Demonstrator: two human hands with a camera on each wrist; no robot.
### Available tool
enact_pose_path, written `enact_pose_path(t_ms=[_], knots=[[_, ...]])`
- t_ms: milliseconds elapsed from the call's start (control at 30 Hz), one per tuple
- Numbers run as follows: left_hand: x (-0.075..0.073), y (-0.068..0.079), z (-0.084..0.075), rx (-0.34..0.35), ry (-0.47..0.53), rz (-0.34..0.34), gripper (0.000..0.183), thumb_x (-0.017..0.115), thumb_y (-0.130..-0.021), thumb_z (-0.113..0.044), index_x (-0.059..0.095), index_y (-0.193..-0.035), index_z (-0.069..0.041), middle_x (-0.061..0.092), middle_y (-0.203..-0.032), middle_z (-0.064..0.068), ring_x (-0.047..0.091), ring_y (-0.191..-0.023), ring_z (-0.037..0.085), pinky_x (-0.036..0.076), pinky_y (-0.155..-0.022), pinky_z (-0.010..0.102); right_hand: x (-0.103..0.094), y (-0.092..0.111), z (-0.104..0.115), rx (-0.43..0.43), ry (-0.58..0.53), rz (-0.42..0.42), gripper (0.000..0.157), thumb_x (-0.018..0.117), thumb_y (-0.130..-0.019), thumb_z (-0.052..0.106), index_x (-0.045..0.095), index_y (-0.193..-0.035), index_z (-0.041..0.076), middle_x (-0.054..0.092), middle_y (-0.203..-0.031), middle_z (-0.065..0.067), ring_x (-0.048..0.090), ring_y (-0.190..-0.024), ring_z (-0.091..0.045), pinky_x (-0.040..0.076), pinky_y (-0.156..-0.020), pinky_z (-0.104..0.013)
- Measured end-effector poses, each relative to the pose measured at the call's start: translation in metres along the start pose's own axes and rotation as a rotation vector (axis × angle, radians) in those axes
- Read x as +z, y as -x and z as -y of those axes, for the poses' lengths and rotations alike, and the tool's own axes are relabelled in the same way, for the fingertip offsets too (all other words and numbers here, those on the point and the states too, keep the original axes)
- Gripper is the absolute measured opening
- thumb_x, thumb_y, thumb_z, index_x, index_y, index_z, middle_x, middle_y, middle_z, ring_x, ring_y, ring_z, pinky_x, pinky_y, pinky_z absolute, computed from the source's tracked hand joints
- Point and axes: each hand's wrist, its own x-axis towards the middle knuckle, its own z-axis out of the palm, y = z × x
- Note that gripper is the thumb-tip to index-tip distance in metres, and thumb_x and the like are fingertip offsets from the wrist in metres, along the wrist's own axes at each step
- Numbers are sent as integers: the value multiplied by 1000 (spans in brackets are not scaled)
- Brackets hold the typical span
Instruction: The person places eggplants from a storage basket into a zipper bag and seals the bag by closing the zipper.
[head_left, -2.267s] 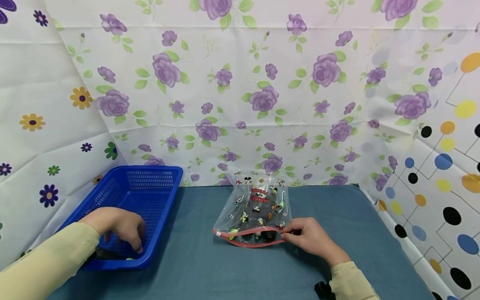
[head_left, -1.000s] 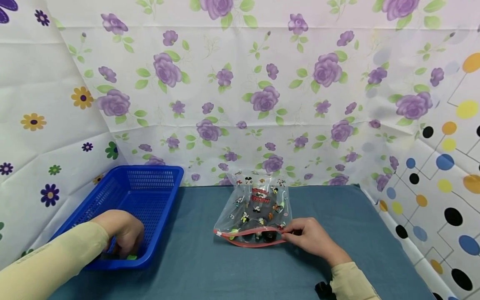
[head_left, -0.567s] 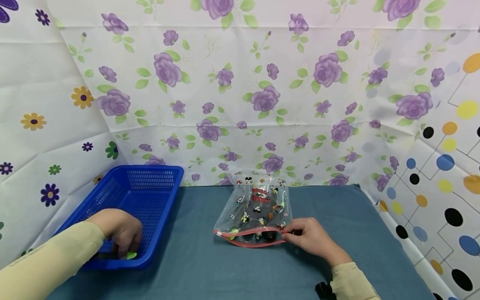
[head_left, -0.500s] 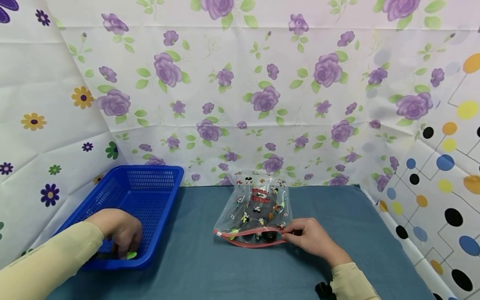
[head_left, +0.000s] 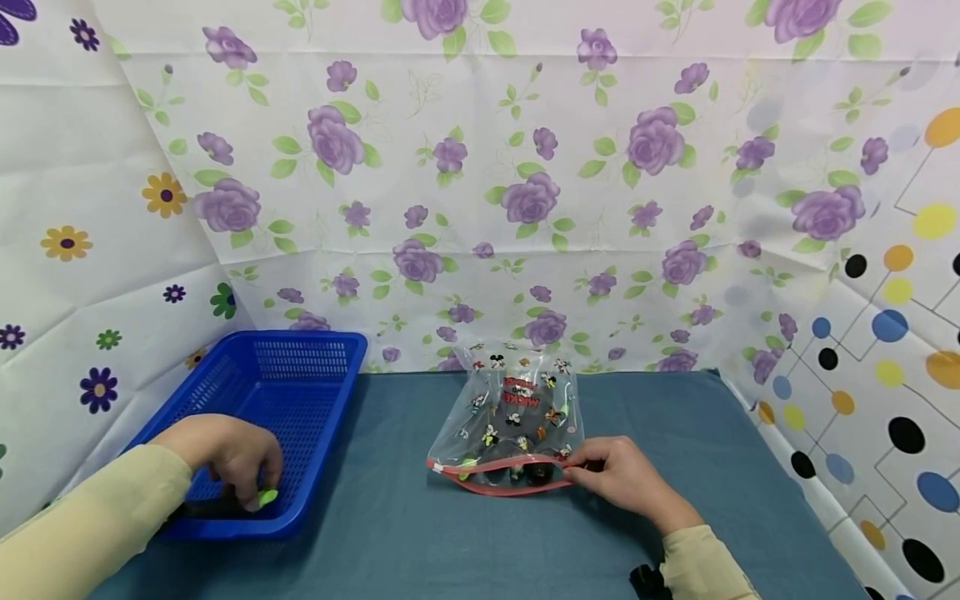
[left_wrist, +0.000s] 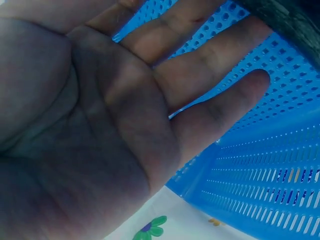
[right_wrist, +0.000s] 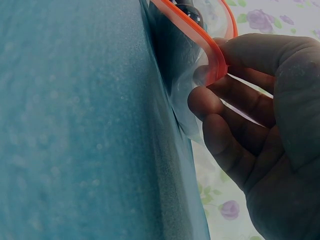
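Observation:
My left hand [head_left: 228,454] is down in the near end of the blue plastic basket [head_left: 352,358], gripping a long dark thing [head_left: 213,507] with a bright green end [head_left: 266,497]. In the left wrist view the fingers reach to its dark, mottled surface [left_wrist: 295,25]; my hand hides much of it. My right hand [head_left: 626,479] pinches the right end of the red zip edge of a clear zip bag [head_left: 480,446] printed with cartoon figures. The bag lies flat, its mouth parted toward me. Dark things [head_left: 538,473] and a light green bit [head_left: 467,468] show inside.
A blue-green cloth [head_left: 390,542] covers the table. Flowered sheets [head_left: 450,200] hang behind, and a dotted sheet [head_left: 885,375] stands at the right. A black strap piece [head_left: 648,581] sits at the right wrist.
My left hand has taken hold of the long dark thing, and its green end has risen slightly within the basket. The right hand and the bag have stayed in place.

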Motion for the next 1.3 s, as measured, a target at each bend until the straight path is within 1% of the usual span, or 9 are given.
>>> enact_pose_path(t_ms=[233, 300, 400, 500, 633, 800, 967, 1167, 1300], knots=[[-4, 0, 5, 33, 50, -18, 14, 80, -87, -11, 68, -92, -17, 61, -88, 5, 61, -75, 23, 55, -68, 48, 0, 1, 0, -3, 2, -7, 5, 79, -91, 29, 82, -94, 28, 71, -85, 18, 63, -64, -8, 52, -54, -29], [-5, -1, 6, 42, 74, -16, 12, 79, -88, -11, 68, -91, -15, 61, -87, 5, 58, -72, 20, 51, -63, 40, 0, 1, 0, -4, 2, -10, 4, 79, -91, 30, 82, -94, 28, 71, -85, 18, 63, -64, -8, 52, -54, -29], [-6, -1, 7, 57, 102, -21, 11, 77, -90, -11, 67, -93, -13, 62, -87, 5, 55, -69, 18, 44, -59, 33, 0, 1, 0, -4, 5, -10, 5, 79, -92, 30, 82, -94, 28, 71, -85, 19, 63, -64, -8, 52, -55, -29], [-6, -2, 8, 54, 119, -41, 11, 77, -91, -12, 67, -94, -14, 62, -87, 4, 53, -67, 17, 42, -58, 31, 0, 2, 0, -2, 4, -7, 5, 79, -92, 30, 82, -94, 29, 71, -86, 19, 63, -65, -8, 53, -55, -29], [-7, -1, 8, 60, 137, -80, 10, 76, -92, -13, 67, -96, -14, 62, -85, 3, 52, -67, 17, 48, -60, 33, 0, 2, -1, 1, 0, -6, 5, 79, -92, 31, 82, -94, 29, 71, -85, 19, 63, -65, -8, 53, -55, -29], [-9, 0, 8, 63, 175, -115, 10, 74, -94, -13, 67, -102, -12, 61, -88, 5, 56, -76, 21, 56, -66, 42, 0, 2, -1, 0, -2, -8, 5, 79, -92, 32, 82, -95, 29, 71, -86, 19, 63, -66, -8, 53, -56, -29], [-12, 1, 8, 78, 202, -156, 9, 72, -96, -15, 67, -103, -12, 62, -90, 6, 58, -81, 24, 56, -67, 44, 0, 2, -1, 0, 4, -9, 4, 79, -92, 31, 82, -94, 29, 71, -86, 19, 63, -65, -8, 53, -56, -29], [-13, 0, 9, 128, 216, -198, 9, 71, -97, -18, 66, -103, -11, 60, -87, 5, 56, -80, 24, 55, -66, 43, 0, 2, -1, 9, -8, -3, 4, 79, -92, 30, 81, -95, 31, 71, -86, 18, 63, -65, -8, 53, -56, -30], [-13, -1, 11, 150, 225, -215, 11, 71, -98, -20, 66, -103, -11, 60, -86, 5, 55, -78, 23, 54, -64, 42, 0, 1, -2, -14, -2, -7, 4, 79, -92, 31, 81, -94, 31, 71, -86, 18, 63, -65, -7, 52, -55, -29]])
